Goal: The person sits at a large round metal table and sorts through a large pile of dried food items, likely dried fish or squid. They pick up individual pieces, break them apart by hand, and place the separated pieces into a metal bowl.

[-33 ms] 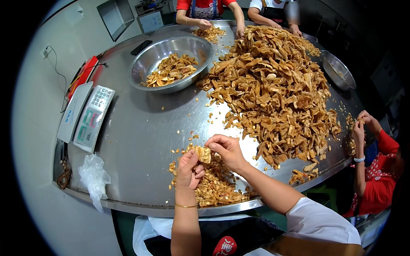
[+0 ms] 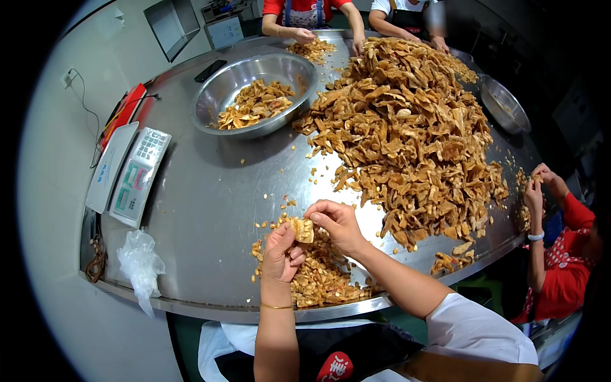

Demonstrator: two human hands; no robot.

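A pale yellow-brown dried piece [image 2: 301,230], studded with light seeds or kernels, is pinched upright between the thumb and fingers of my left hand [image 2: 278,256]. My right hand [image 2: 338,224] is closed, with thumb and fingertip meeting at the piece's upper right edge. Whether the right fingers hold a single seed there cannot be made out. Under both hands a low heap of loose seeds and crumbs [image 2: 328,277] lies along the table's near edge. Ahead and to the right rises a large mound of brown dried pieces [image 2: 407,134].
A wide steel basin [image 2: 210,121] on the steel table [image 2: 210,210] contains similar pieces. Left are a scale [image 2: 137,181], a clear plastic bag [image 2: 140,264] and a phone [image 2: 210,70]. Another steel bowl [image 2: 506,107] stands far right. Co-workers' hands [image 2: 538,184] work around the table.
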